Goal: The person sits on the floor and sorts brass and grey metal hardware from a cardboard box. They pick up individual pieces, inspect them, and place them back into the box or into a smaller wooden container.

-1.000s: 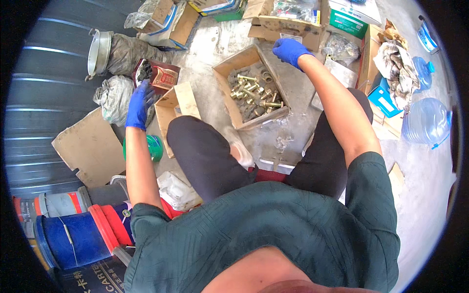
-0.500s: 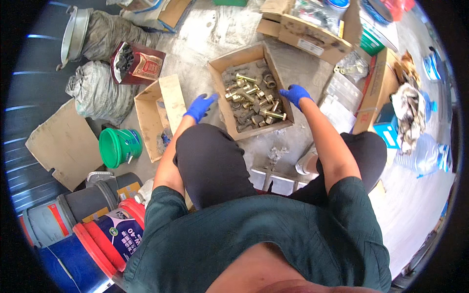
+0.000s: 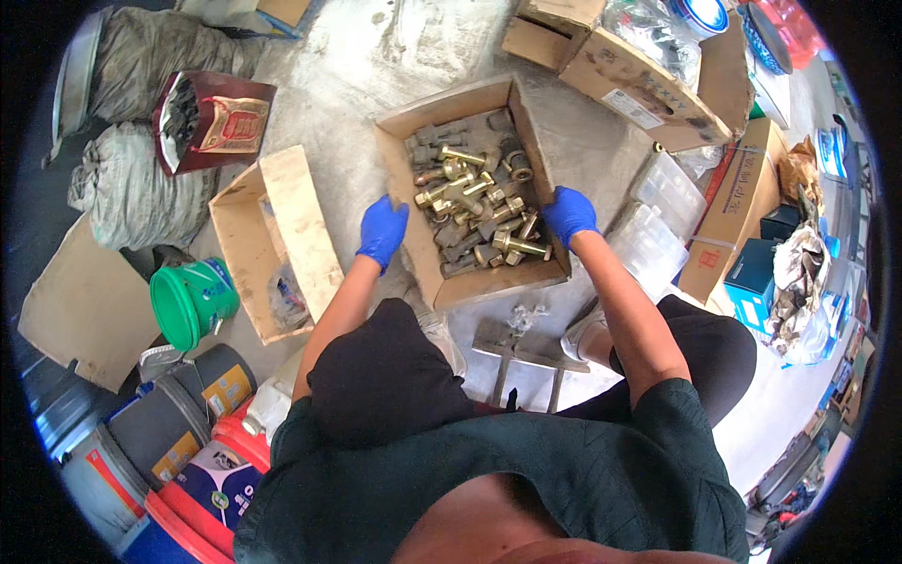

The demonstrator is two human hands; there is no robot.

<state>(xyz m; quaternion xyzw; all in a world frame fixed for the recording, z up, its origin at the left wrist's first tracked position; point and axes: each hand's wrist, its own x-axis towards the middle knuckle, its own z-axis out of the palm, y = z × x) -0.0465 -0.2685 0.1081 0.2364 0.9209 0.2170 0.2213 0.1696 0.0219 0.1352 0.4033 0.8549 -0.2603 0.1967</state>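
Note:
A shallow cardboard box (image 3: pixel 503 289) stands in front of me, holding a heap of brass-coloured bolts (image 3: pixel 476 188) and darker, dirty bolts and nuts. My left hand (image 3: pixel 382 231), in a blue glove, is closed on the box's left wall. On the opposite side, my right hand (image 3: pixel 569 215), gloved in the same blue, grips the right wall near its front corner. Some of the fingers are hidden behind the walls. Whether the box rests on the floor or is slightly raised, I cannot tell.
Left of the box stand another open cardboard box (image 3: pixel 319 240), a green bucket (image 3: pixel 193 305) and a stuffed grey sack (image 3: pixel 141 188). Clear plastic cases (image 3: pixel 653 230) and a larger carton (image 3: pixel 648 89) are at right. A low metal frame (image 3: pixel 531 348) sits between my feet.
Both hands have closed on the box's side walls; the left was apart from it with fingers stretched. The box appears larger and nearer, while the whole view has also shifted.

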